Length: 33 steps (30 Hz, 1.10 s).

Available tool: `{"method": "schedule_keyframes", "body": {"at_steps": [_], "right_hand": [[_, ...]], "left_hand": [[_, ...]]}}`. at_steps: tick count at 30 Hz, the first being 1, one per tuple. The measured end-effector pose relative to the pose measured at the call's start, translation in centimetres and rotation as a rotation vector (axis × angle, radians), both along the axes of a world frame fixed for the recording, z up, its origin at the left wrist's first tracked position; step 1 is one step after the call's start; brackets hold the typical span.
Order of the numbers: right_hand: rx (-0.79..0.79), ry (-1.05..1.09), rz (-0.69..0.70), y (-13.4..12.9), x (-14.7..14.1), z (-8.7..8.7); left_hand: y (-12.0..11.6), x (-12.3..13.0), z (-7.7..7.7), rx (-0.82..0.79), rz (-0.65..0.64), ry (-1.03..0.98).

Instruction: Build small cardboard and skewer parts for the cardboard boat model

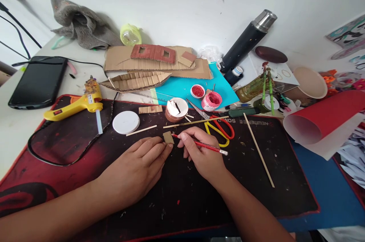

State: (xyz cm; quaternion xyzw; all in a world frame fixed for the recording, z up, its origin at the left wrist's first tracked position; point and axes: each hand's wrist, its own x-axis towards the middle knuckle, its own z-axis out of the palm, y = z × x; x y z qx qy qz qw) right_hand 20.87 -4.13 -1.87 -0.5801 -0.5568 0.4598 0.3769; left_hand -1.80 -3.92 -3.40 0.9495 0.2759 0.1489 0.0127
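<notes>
Between the fingertips of my left hand [146,162] is a small square piece of cardboard [168,137], held at its lower edge over the dark mat. My right hand [203,154] grips a red pencil [207,146] with a white eraser end. The pencil's tip points left and is at the right edge of the cardboard piece; whether it touches I cannot tell. Just beyond the hands are a thin wooden stick [196,121], a shorter stick [142,130] and scissors [221,130] with red and yellow handles.
A yellow glue gun [75,107] lies on the left near a black phone [37,82]. Behind are a cardboard boat shape [137,81], a painted cardboard piece [153,53] and an open jar of red paint [211,101]. A white lid [126,122] and a long stick [259,151] lie on the mat.
</notes>
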Motion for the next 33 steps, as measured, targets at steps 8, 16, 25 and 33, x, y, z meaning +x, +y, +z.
{"method": "schedule_keyframes", "body": {"at_steps": [8,16,25,33], "right_hand": [[0.018,0.023,-0.002,-0.06,-0.02,-0.14],[0.004,0.009,-0.015,-0.12,0.06,-0.21],[-0.004,0.005,-0.016,-0.05,-0.02,-0.24],[-0.009,-0.002,-0.008,0.08,-0.16,-0.12]], "left_hand": [[0.02,0.0,-0.04,0.006,0.007,-0.007],[0.06,0.0,-0.02,-0.01,0.004,0.004],[0.07,0.0,-0.05,0.0,0.008,0.002],[-0.01,-0.04,-0.09,-0.028,0.014,0.006]]}}
